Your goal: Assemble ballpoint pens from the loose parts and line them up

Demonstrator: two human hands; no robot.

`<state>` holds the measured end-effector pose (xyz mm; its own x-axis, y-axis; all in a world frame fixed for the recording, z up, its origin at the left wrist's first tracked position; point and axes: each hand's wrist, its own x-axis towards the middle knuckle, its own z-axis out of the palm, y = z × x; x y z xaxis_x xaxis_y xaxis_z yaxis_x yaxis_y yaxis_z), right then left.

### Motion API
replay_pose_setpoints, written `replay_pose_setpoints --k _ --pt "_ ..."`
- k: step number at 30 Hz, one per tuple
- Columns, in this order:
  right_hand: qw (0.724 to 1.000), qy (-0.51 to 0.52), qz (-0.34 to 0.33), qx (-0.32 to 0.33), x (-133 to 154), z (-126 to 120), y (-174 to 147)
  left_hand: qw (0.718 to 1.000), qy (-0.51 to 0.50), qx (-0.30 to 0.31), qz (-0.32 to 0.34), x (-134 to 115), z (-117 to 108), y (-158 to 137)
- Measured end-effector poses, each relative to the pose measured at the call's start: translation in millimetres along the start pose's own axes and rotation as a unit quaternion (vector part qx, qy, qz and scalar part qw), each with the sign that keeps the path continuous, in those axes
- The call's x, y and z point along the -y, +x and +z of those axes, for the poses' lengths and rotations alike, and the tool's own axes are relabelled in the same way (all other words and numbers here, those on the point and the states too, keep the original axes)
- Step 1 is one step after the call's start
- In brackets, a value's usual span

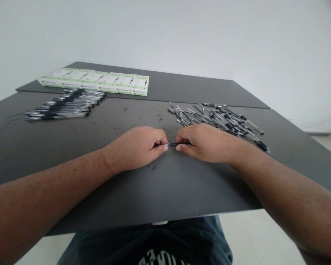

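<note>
Between my two hands, over the middle of the grey table (165,191), lies a slim black pen (172,144), held level from side to side. The fingertips of my left hand (139,147) pinch its left end, where a light tip shows. My right hand (206,142) is closed around the pen's right part, and the fingers hide most of that end. Just behind my right hand is a loose heap of clear and black pen parts (231,123), with thin refills and caps among them.
At the left lies a pile of pens (67,105) laid side by side. Behind it, a row of white and green boxes (99,81) with pen pictures stands along the seam between the table sections. A white wall (182,36) rises behind the table.
</note>
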<state>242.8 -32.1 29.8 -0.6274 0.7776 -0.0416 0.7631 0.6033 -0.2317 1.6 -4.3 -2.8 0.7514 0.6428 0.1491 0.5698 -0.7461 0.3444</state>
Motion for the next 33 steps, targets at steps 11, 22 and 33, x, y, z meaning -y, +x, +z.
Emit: replay_pose_setpoints --k 11,22,33 --pt "1.0 0.006 0.005 -0.001 -0.2 0.4 0.0 1.0 0.006 0.004 -0.002 0.7 -0.3 0.1" --pt "1.0 0.012 0.001 0.0 -0.3 0.4 0.0 1.0 0.0 0.007 -0.003 0.8 0.2 0.0" --pt "1.0 0.005 -0.017 0.002 -2.1 1.8 0.2 1.0 -0.002 0.002 0.004 1.5 0.3 0.4"
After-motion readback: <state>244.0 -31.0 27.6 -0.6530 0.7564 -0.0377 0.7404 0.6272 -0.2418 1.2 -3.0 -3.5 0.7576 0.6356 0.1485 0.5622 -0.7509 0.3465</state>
